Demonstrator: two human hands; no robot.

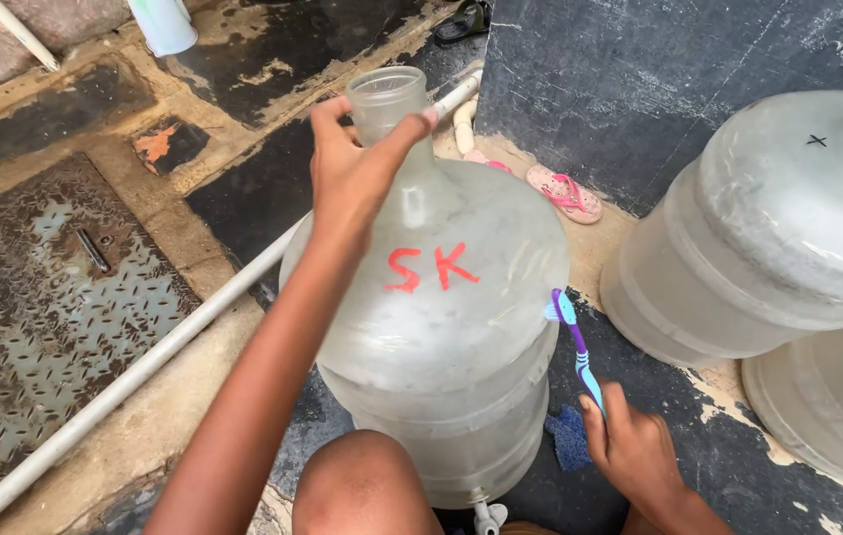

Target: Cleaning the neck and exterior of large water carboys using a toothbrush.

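Left hand (352,168) gripping (arm extended); right hand (634,451) clenched, low.

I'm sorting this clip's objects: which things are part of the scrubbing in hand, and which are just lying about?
In use: big clear water jug, gripped at its neck by the left hand; purple-and-blue toothbrush in the right hand, bristles on the jug.

Lying about: two other jugs, pink sandals, white pipe, blue rag.

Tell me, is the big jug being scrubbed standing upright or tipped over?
Tilted. The jug leans away, its neck gripped by the left hand, while the right hand presses a toothbrush against its side.
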